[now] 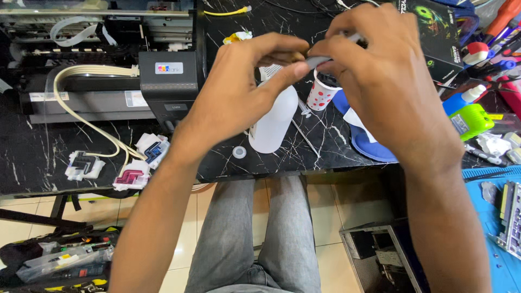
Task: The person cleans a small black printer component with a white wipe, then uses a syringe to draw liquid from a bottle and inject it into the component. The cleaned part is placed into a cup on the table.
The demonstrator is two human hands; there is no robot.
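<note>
A thin grey tube [325, 57], maybe a syringe, was held up between both hands, right over a paper cup with red dots [322, 92]. The left hand [239, 92] pinched one end tight; the right hand [380, 70] closed around the other. I think slow, steady pulling over the cup would catch drips. A white bottle [274, 122] stood just below the left hand on the black table [43, 157].

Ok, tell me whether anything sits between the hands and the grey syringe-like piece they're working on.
Nothing visible does: left hand and right hand both already pinch the grey piece, above the dotted paper cup.
</note>
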